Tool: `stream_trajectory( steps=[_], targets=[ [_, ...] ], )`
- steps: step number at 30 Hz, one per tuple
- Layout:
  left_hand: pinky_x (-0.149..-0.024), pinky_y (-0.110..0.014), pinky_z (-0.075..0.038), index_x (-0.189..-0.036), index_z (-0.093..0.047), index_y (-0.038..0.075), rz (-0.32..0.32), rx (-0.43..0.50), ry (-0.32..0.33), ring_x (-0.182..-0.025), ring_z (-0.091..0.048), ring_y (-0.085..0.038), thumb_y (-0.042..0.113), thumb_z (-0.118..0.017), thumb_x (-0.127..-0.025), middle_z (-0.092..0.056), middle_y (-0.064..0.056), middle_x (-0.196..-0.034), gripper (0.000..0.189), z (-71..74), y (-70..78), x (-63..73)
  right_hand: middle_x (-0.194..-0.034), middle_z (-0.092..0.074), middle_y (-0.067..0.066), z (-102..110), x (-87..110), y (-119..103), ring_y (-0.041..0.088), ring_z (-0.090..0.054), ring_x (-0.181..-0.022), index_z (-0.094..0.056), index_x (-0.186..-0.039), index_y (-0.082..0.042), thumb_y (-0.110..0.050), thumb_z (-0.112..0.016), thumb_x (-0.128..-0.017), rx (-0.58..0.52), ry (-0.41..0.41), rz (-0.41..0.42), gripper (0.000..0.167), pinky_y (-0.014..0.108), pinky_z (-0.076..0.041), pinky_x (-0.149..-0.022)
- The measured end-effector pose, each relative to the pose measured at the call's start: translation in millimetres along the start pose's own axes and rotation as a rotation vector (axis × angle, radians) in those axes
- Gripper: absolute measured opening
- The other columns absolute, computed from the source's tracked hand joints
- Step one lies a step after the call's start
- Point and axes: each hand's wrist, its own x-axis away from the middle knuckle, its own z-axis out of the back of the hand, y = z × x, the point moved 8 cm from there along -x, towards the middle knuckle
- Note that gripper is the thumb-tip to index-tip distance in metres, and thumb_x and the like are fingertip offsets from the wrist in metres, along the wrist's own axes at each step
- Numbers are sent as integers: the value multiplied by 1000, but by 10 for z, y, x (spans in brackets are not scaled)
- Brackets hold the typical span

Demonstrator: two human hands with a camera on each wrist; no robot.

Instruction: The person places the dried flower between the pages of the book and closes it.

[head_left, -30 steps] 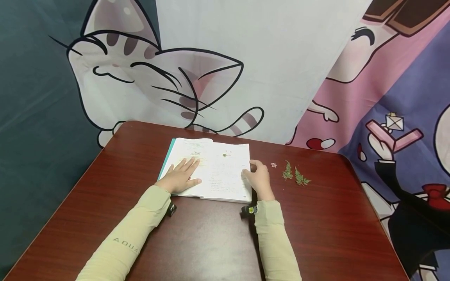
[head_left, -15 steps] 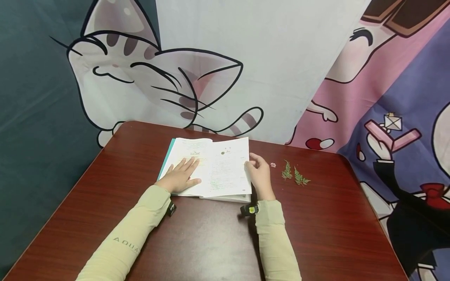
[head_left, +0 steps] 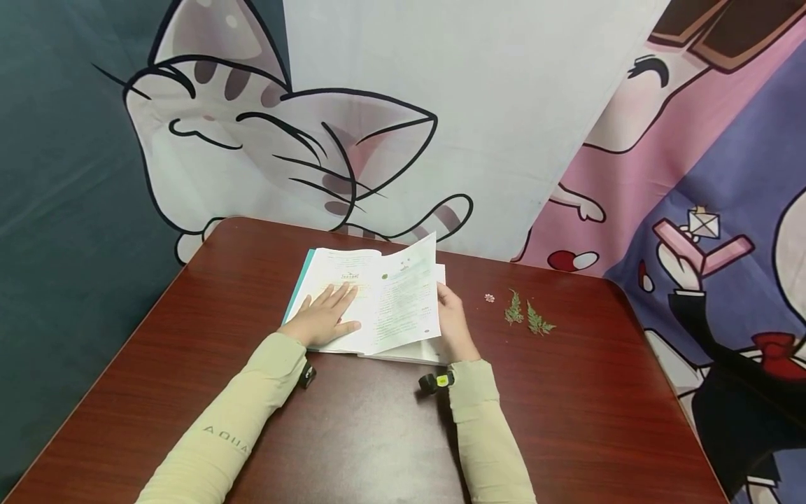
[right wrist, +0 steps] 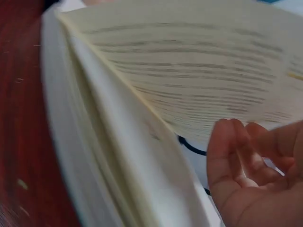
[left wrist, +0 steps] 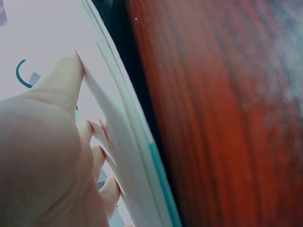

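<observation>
An open book (head_left: 343, 262) with a teal cover edge lies on the table. My left hand (head_left: 322, 318) rests flat on its left-hand page, fingers spread; in the left wrist view the thumb (left wrist: 59, 82) presses down near the lower edge. The right-hand page (head_left: 406, 301) is lifted and curves leftward, its printed front facing me. At that page's outer edge is my right hand (head_left: 455, 322), partly behind the sheet. In the right wrist view its bent fingers (right wrist: 222, 156) and thumb come together at the page's edge, pinching it, with blurred print on the underside above.
To the right of the book lie a small pink flower (head_left: 489, 298) and two green fern-like leaf sprigs (head_left: 513, 308) on the reddish-brown table (head_left: 579, 406). A cartoon-printed curtain (head_left: 504, 105) hangs behind the table's far edge.
The right-hand page has risen from nearly flat and swung leftward, baring the page beneath. My right hand has moved slightly left with it. The left hand has stayed on the left page.
</observation>
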Motion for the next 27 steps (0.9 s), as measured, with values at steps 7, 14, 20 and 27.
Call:
stream_trajectory(
  steps=[7, 14, 20, 27],
  targets=[
    [-118, -68, -2, -164, -11, 13, -3, 0, -15, -155, -1, -38, 56, -45, -103, -7, -11, -170, 82, 36, 47, 32, -124, -67, 14, -343, -20, 13, 17, -56, -115, -64, -132, -3, -17, -55, -102, 196, -145, 79, 34, 37, -42, -107],
    [-118, -68, -4, -164, -12, 11, -9, -6, -12, -155, -4, -40, 52, -46, -105, -10, -13, -170, 79, 79, 79, 73, -125, -67, 16, -666, -101, 116, 28, -62, -115, -62, -133, -3, -12, -61, -100, 342, -199, 56, 35, 44, -50, -100],
    [-118, -68, -8, -162, -20, 7, 16, -40, -20, -155, -7, -39, 50, -48, -104, -14, -14, -169, 77, 71, 80, 57, -131, -63, 19, -799, -142, 217, 28, -63, -107, -53, -146, -5, -4, -53, -98, 478, -219, 33, 48, 37, -53, -88],
    [-118, -61, -19, -144, -56, 9, -7, -16, 63, -144, -38, -38, 36, -60, -99, -47, -19, -152, 53, 190, 130, 111, -129, -64, 14, -834, -156, 240, 23, -57, -105, -54, -146, -6, -10, -62, -92, 571, -231, 41, 55, 38, -46, -95]
  ],
)
